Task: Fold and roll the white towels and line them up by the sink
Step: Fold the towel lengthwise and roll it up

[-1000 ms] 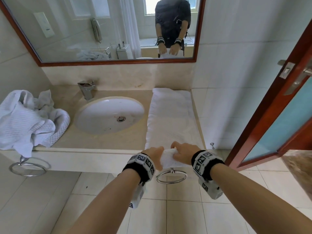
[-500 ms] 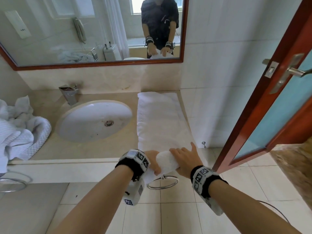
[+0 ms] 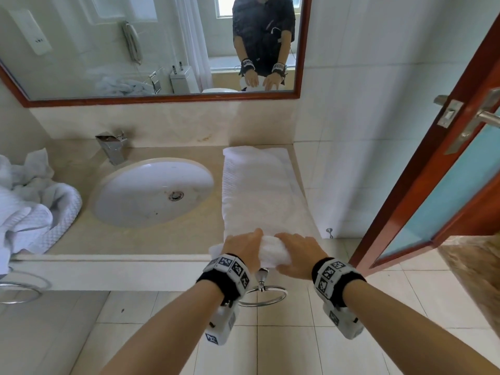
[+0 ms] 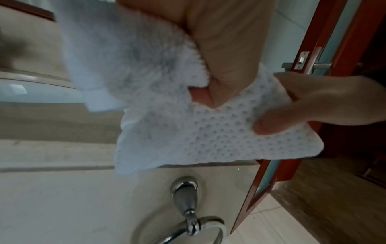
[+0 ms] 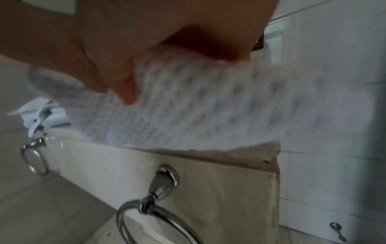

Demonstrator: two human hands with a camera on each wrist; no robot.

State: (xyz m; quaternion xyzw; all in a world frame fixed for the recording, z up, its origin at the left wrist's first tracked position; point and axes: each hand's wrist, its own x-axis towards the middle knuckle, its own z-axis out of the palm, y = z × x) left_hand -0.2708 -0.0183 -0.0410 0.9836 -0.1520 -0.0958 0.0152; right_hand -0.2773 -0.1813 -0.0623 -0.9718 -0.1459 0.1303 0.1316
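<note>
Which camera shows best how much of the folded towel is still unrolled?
The head view: the folded towel lies flat along the counter right of the sink, rolled only at the near end under the left hand and right hand. Both wrist views show only the rolled end up close, the right one blurred.

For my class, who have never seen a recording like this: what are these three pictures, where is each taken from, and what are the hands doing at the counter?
No machine here: a person wears one camera on the head and one on each wrist. The head view looks down at a counter with a sink. Right of the sink lies a folded white towel; the left hand and right hand grip its rolled near end. The wrist views show that roll close up, blurred. A heap of loose towels waits left of the sink.
</note>
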